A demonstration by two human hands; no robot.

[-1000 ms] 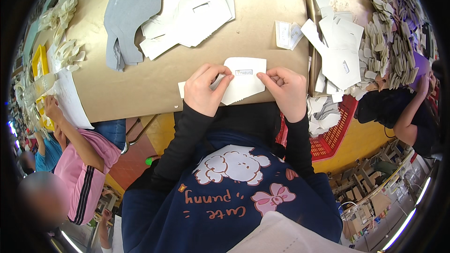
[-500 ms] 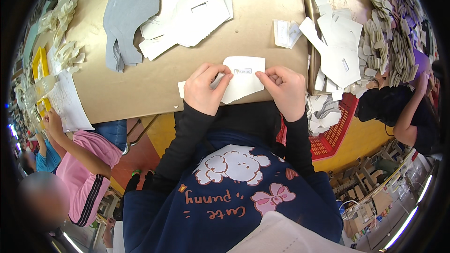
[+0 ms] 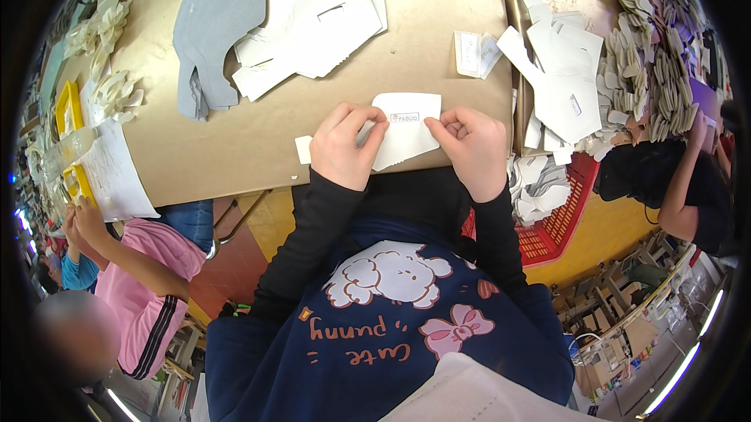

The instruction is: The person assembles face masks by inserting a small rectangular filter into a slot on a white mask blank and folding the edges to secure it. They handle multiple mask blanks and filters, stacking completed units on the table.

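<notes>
A white flat cut piece [image 3: 408, 147] of sheet material, straight along its upper edge, lies at the table's near edge in front of me. On its upper part is a small printed label [image 3: 405, 118]. My left hand [image 3: 341, 144] pinches at the label's left end, fingers curled. At the label's right end, the thumb and forefinger of my right hand [image 3: 476, 148] are pressed together on the piece. The fingertips hide exactly how far each grip takes in the label. A small white scrap [image 3: 303, 150] shows just left of my left hand.
Grey cut pieces [image 3: 223, 23] and a white stack [image 3: 336, 27] lie farther back. Small labelled sheets [image 3: 469, 54] are right of them. More white pieces [image 3: 567, 78] sit on the adjoining table, above a red basket [image 3: 559, 230]. Co-workers are on both sides, one in a pink shirt [image 3: 149, 281].
My hands stay at the label with almost no movement. At the left, the co-worker's hands have shifted slightly lower beside the yellow tray.
</notes>
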